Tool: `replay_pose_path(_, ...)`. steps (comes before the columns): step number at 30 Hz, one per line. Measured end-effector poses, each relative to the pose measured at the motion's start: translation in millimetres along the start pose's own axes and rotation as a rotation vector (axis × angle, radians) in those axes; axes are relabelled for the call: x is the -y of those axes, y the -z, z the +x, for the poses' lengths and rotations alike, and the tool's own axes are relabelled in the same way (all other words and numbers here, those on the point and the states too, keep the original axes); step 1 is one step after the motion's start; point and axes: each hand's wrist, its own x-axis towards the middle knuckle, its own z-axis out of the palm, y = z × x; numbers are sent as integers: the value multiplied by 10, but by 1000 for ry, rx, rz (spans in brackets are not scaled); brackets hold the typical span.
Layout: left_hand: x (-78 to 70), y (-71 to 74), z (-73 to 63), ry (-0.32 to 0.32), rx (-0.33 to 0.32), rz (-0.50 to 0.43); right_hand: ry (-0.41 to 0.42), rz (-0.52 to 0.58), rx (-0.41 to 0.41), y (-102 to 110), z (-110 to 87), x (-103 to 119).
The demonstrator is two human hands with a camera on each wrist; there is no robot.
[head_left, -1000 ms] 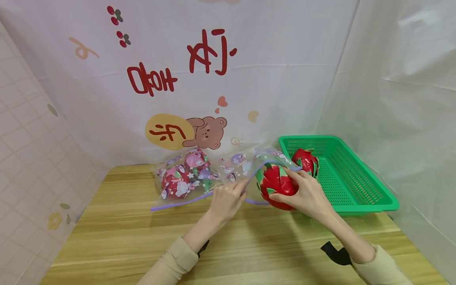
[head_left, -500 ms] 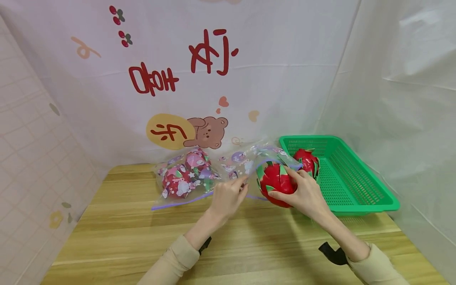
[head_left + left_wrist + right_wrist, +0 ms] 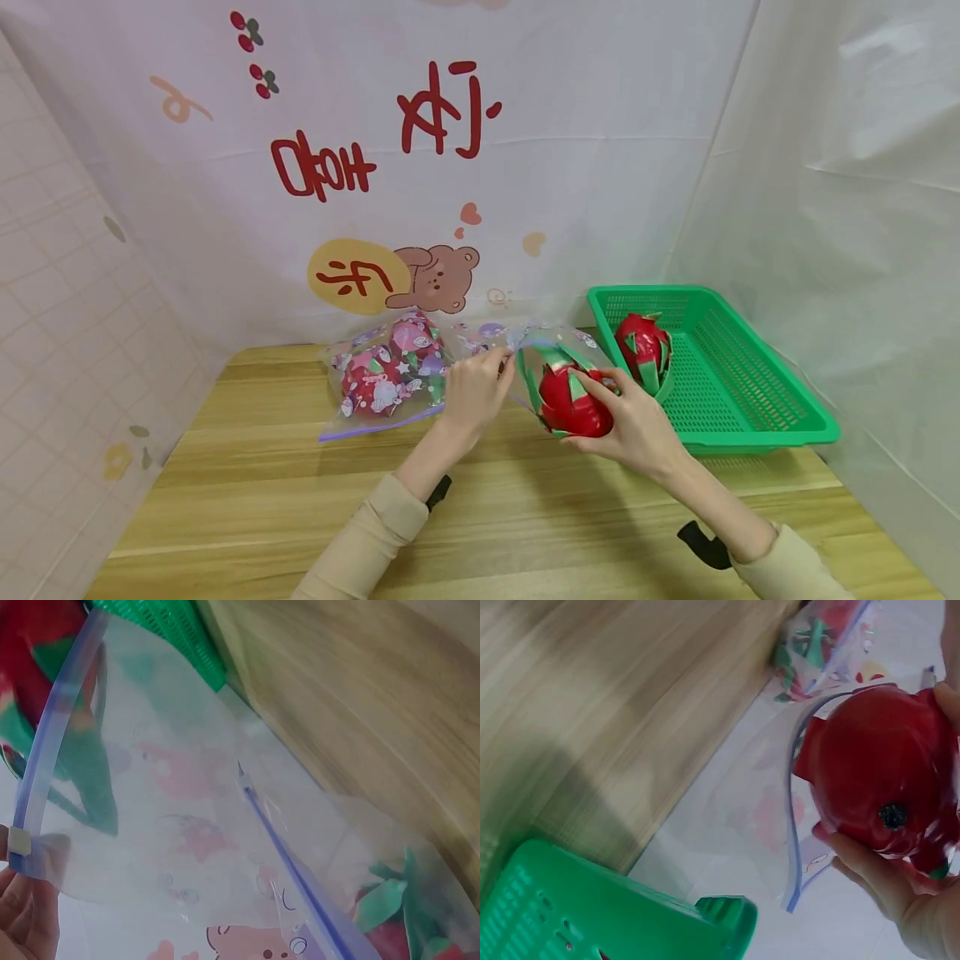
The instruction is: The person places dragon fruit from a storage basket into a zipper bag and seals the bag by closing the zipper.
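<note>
Fruit (image 3: 573, 404) at open bag (image 3: 517, 336), right of centre
Left hand (image 3: 474, 392) pinches its edge (image 3: 43, 735), seemingly to spread it; right hand (image 3: 637, 427) grips the fruit.

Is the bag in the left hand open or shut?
Open: the bag has its purple edges spread apart near the held fruit.

Head view faces forward-down; close wrist views share the held bag (image 3: 165, 780)
</note>
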Motion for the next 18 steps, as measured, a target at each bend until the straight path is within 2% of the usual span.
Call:
replay_pose_path(6, 29, 3, 59, 57, 27, -21, 170, -97, -75, -44, -36, -81)
replay_pose_path(11, 47, -28, 100, 82, 47, 0, 241, -126, -94, -71, -45, -118)
replay_pose_path(14, 56, -53, 88, 55, 49, 39, 228, -121, -69, -85, -39, -106)
replay_pose_path(18, 67, -107, 24, -34, 24, 123, 187, -118, -20, -106, -32, -73)
